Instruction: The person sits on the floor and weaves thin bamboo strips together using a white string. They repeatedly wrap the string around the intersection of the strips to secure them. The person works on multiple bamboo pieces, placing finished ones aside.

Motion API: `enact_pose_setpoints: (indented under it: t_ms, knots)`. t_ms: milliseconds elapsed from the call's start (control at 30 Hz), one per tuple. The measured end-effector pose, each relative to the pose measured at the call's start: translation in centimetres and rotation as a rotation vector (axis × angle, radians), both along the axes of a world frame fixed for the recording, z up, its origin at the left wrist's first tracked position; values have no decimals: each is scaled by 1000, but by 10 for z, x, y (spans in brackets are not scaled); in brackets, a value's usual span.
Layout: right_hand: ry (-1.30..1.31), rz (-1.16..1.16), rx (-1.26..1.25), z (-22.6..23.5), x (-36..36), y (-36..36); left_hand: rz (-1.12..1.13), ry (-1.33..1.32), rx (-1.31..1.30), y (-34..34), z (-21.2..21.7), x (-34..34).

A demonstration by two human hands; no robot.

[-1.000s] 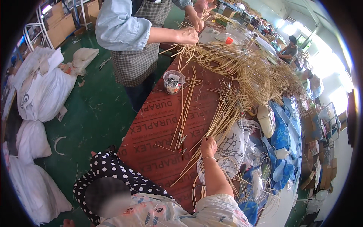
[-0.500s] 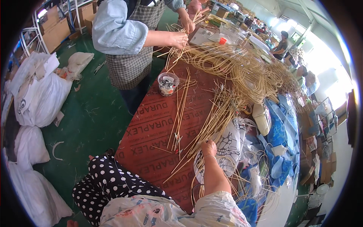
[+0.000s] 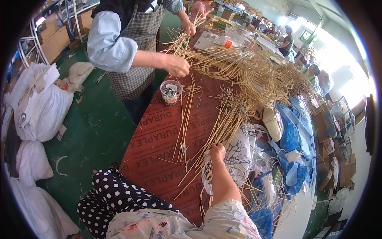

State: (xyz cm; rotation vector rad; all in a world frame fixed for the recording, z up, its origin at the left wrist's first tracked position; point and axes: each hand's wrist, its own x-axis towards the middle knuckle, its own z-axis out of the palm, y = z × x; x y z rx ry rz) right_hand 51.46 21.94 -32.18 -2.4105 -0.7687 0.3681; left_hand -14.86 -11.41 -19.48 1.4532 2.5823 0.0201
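Could snag thin canes [image 3: 227,122], centre frame, if tugged: crossed, tangled. Can't tell right hand [image 3: 217,151] grip; can't see left hand.

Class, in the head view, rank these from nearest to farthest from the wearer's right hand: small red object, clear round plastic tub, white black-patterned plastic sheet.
1. White black-patterned plastic sheet: beside the right hand.
2. Clear round plastic tub: ahead, leftward.
3. Small red object: farthest, nearly straight ahead.

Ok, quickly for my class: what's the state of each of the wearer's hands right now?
Left hand: not in view; cannot be told.
Right hand: curled, at the tan canes; whether it grips any cannot be told.
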Motion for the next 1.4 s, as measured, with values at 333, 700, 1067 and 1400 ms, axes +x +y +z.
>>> enact_pose_setpoints:
  t_ms: [333,700,1067,1400]
  knots:
    - [-151,31,469,54,-20,-13,22,-41,-17,10,-4,12]
    - [-108,83,65,28,-21,-36,-59,-104,-1,4,-10,13]
    - [-85,-126,-276,20,5,-53,-51,-127,30,10,-9,17]
    - [-51,-78,-247,18,25,-53,-42,-106,-31,14,-4,19]
